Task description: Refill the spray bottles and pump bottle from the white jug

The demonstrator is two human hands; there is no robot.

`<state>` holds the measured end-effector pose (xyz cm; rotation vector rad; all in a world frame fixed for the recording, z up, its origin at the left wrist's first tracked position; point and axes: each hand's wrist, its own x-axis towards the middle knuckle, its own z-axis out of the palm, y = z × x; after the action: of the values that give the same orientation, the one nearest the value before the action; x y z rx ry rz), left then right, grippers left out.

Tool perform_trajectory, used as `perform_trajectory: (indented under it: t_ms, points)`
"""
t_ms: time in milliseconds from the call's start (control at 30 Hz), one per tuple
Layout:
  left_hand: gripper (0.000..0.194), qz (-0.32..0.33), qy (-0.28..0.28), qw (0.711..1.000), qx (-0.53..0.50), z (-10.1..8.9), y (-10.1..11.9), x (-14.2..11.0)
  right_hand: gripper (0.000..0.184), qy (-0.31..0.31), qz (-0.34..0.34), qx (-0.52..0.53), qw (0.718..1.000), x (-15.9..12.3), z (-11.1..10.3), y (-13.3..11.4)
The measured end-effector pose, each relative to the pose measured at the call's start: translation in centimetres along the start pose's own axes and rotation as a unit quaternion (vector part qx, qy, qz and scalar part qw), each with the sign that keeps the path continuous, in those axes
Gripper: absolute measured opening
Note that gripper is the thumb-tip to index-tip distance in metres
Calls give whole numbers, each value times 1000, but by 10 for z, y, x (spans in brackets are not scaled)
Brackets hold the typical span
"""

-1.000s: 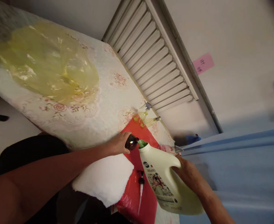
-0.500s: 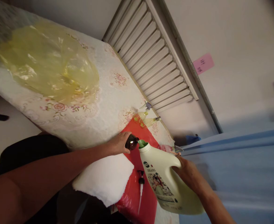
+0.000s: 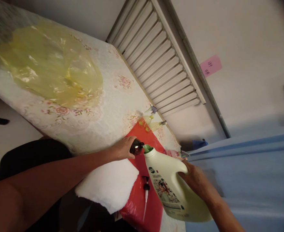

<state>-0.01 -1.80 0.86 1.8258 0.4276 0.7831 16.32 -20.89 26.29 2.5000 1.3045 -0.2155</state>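
My left hand (image 3: 124, 148) is wrapped round a small dark brown bottle (image 3: 137, 147), whose neck points right. Its mouth meets the green-lined opening of a large pale green jug (image 3: 166, 180) with a printed label. The jug is tilted, and my right hand (image 3: 192, 175) grips its handle; some of those fingers are hidden behind it. Whether liquid flows between the two mouths I cannot tell. Just below the bottle, a black pump head with a clear tube (image 3: 146, 187) lies on a red plastic sheet (image 3: 153, 209). A white cloth or paper towel (image 3: 110, 185) is beneath my left forearm.
Spray bottles (image 3: 153, 125) lie near the wall edge of the flower-patterned tablecloth (image 3: 112, 112). A crumpled yellow plastic bag (image 3: 52, 67) covers the left part of the table. Behind it runs a white radiator (image 3: 156, 54); a blue curtain (image 3: 253, 174) hangs at right.
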Motion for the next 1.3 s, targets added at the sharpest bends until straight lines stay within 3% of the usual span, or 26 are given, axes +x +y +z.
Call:
perform_trajectory:
  t_ms: [300, 767, 1300]
  points:
    - [69, 2, -2, 1000, 21, -1, 1, 0, 41, 1, 4, -5, 1000, 1, 0, 1]
    - [70, 12, 5, 1000, 4, 1, -3, -1, 32, -4, 8, 3, 1000, 0, -2, -4]
    - [73, 12, 2, 1000, 15, 2, -4, 0, 33, 2, -6, -2, 1000, 1, 0, 1]
